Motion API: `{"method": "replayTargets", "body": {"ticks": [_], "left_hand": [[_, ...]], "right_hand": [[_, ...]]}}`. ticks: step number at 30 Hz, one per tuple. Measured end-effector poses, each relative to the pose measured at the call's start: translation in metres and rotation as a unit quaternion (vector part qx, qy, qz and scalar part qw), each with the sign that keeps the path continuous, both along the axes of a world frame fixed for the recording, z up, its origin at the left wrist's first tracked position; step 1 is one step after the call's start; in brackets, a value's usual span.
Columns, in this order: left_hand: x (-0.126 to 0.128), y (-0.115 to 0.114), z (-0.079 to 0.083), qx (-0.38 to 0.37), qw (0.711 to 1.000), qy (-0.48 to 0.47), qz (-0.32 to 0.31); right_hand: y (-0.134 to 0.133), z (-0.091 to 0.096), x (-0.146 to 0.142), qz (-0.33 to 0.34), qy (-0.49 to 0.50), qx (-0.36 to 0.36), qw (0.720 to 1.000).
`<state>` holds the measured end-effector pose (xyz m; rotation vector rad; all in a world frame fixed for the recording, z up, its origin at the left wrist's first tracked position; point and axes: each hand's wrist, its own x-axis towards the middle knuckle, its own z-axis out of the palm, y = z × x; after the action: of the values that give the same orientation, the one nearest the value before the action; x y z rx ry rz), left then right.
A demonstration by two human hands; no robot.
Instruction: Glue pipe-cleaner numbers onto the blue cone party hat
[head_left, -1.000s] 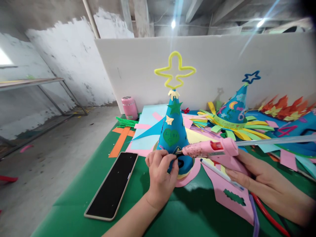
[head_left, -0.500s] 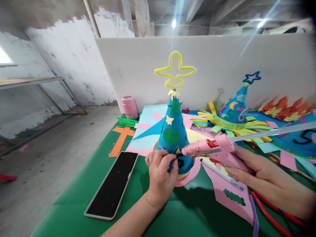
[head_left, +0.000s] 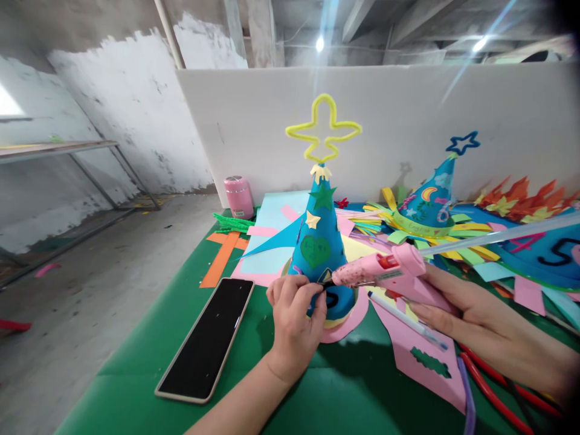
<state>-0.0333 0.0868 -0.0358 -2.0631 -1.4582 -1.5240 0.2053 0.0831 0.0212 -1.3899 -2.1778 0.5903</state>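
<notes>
My left hand is closed in a pinch on a small dark piece, mostly hidden by the fingertips, at the front of a blue cone party hat. The hat stands upright, with a green heart, stars and a yellow pipe-cleaner shape on top. My right hand is wrapped round a pink hot glue gun, a long clear glue stick sticking out of its back. The gun's nozzle is right at the left fingertips; whether it touches the dark piece I cannot tell.
A phone lies left of my left hand on the green table. A pen and cut pink paper lie under the glue gun. Behind are a pink cup, green pipe cleaners and another blue hat.
The glue gun and my right hand have shifted slightly left. The hat's top leans a touch further right. My left hand keeps its pinch in the same place.
</notes>
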Motion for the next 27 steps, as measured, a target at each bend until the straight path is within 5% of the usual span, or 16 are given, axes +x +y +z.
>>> {"method": "replayTargets", "body": {"ticks": [27], "left_hand": [[0.0009, -0.0003, -0.0016, -0.01, 1.0, -0.003, -0.005]], "right_hand": [[0.0, 0.0013, 0.0004, 0.001, -0.001, 0.003, 1.0]]}}
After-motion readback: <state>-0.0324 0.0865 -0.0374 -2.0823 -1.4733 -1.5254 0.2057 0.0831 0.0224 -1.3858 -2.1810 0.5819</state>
